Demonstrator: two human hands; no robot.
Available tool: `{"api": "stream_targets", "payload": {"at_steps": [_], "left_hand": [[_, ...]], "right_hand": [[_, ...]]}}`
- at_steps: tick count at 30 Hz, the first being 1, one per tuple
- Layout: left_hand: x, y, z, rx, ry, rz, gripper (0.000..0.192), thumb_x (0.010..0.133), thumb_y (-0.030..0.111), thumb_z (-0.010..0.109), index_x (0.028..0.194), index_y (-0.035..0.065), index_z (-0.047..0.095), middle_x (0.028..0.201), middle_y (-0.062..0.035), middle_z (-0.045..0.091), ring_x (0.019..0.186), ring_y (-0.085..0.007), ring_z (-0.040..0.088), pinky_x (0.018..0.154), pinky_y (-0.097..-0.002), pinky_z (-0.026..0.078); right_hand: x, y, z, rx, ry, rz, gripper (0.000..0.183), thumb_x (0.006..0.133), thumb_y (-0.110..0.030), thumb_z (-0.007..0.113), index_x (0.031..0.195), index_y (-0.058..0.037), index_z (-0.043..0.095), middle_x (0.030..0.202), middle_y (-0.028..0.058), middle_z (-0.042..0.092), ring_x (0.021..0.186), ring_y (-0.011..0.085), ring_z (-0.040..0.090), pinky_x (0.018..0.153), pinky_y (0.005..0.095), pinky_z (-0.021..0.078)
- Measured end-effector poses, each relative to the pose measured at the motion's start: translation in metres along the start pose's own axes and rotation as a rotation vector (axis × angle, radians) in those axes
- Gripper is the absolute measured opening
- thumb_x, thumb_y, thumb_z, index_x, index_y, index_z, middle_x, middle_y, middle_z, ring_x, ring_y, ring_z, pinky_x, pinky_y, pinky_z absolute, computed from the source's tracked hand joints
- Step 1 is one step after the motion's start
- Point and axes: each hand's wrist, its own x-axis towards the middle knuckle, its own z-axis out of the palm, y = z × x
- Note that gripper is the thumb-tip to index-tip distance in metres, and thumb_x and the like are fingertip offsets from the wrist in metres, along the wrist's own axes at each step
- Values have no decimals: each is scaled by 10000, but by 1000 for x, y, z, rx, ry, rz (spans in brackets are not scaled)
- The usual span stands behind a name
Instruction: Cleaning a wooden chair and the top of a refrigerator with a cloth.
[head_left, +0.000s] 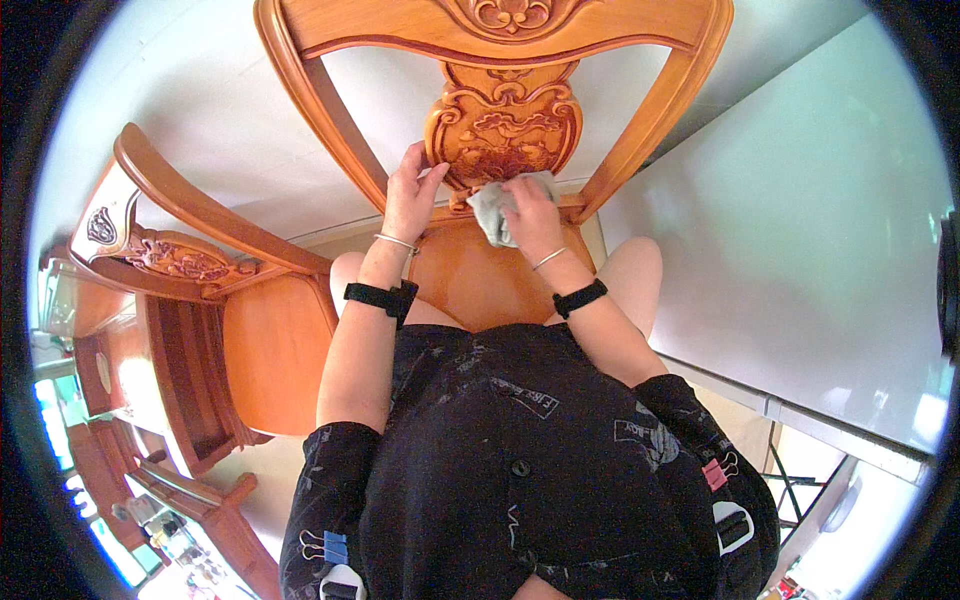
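Observation:
In front of me stands a carved wooden chair (491, 274), its back towards the wall. The backrest's centre panel (510, 124) bears raised scrolls and a leaf-like relief. My left hand (412, 187) touches the panel's left edge, with thumb and fingers about the rim. A pale grey cloth (491, 214) is bunched under my right hand (534, 217), at the lower right end of the panel just above the seat. The cloth and fingers hide the panel's lower right corner. Both wrists carry a bangle and a black strap.
A second carved wooden chair (277, 352) stands close on my left. To the right is a large smooth pale panel (780, 247) with a metal-like edge. Wooden furniture (187, 382) fills the far left. A white wall (225, 90) rises behind the chairs.

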Motion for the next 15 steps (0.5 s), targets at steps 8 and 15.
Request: {"api": "stream_targets", "payload": {"at_steps": [8,15], "left_hand": [[-1,2,0,60,1,-64,321,886,37,602,1192,-6,515,1007,-138,664,962,-179,641,798,-309,527],[0,11,4,-17,3,-104,299,896,38,599,1179,-23,524,1061,-103,645,1009,-151,597,889,-299,473]], "right_hand": [[25,-24,-11,39,155,-11,366,707,-12,688,1035,-70,535,962,178,545,886,395,563,744,457,483],[-38,44,21,-92,-30,57,309,743,-2,638,1038,-38,553,990,179,593,955,390,576,827,431,481]]}}
